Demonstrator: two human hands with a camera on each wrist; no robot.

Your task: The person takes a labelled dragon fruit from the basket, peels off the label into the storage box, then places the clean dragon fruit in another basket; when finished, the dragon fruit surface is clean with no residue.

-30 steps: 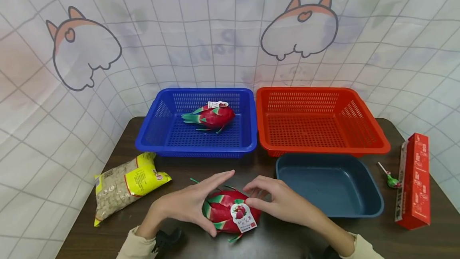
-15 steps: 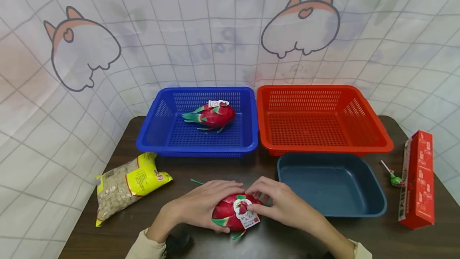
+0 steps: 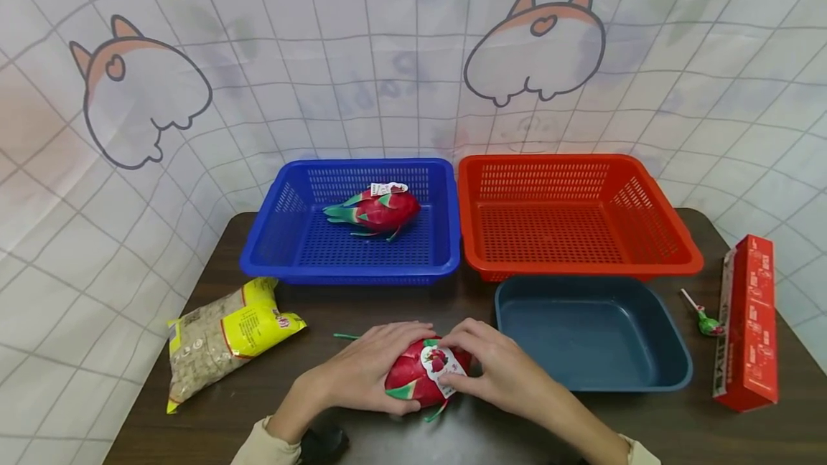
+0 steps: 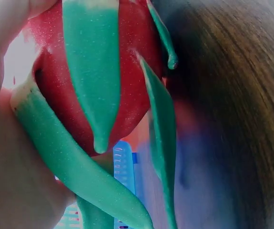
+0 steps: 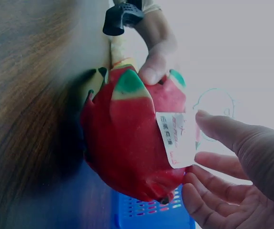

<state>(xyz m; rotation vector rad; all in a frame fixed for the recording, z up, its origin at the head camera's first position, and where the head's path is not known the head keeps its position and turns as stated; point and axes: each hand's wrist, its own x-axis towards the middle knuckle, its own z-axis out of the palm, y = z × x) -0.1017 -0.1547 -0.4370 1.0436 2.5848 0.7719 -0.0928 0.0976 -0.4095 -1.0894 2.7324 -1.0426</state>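
Observation:
In the head view a red dragon fruit (image 3: pixel 416 375) with green-tipped scales lies on the dark wood table, its paper label (image 3: pixel 439 363) facing up. My left hand (image 3: pixel 362 372) grips its left end from above, fingers over the far side and thumb on the near side. At the other end is my right hand (image 3: pixel 497 368), its bent fingers and thumb apart beside the label. The right wrist view shows the right thumb (image 5: pixel 222 129) by the label's edge and fingertips right at the fruit's side. Green scales (image 4: pixel 91 71) hang below the left palm in the left wrist view.
Behind stand a blue basket (image 3: pixel 352 275) with another dragon fruit (image 3: pixel 384 210) inside and a red basket (image 3: pixel 581 268). A dark blue tub (image 3: pixel 594 386) sits right of the hands. Left is a yellow-labelled bag (image 3: pixel 226 339); far right, a lollipop (image 3: pixel 707 323) and red box (image 3: pixel 749 329).
My left hand, spread beside the dragon fruit a second ago, has closed over its left end. The right hand stays at the label, and the fruit has turned slightly.

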